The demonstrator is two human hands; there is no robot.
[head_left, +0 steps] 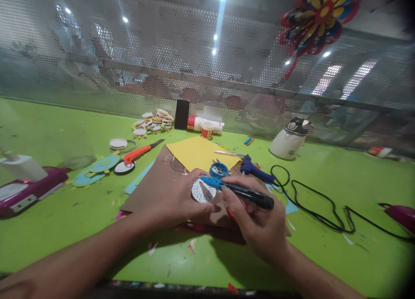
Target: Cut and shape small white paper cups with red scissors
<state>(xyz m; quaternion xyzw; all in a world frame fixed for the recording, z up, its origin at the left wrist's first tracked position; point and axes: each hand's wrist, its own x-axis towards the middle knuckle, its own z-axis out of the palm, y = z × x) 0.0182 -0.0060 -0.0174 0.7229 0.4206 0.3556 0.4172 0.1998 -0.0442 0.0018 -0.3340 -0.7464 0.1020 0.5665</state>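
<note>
Back from near surface (155, 268) edge, gripping blue-dotted white disc (198, 193) with left hand (181, 196), black marker (248, 195) with right hand (264, 223).

The left hand (184, 199) holds a white disc with blue dots (203, 196); the right hand (259, 217) holds a black marker (248, 194), its blue end at the disc.

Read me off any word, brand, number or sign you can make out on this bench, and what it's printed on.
No text can be read for certain.
Upright red, white and yellow paper cup: printed patch, too small to read.
Red-and-white paper cups lying on their side: markings, too blurred to read.
White jug with black lid: small mark low on its body, unreadable.
Black marker pen: no legible lettering.
</note>
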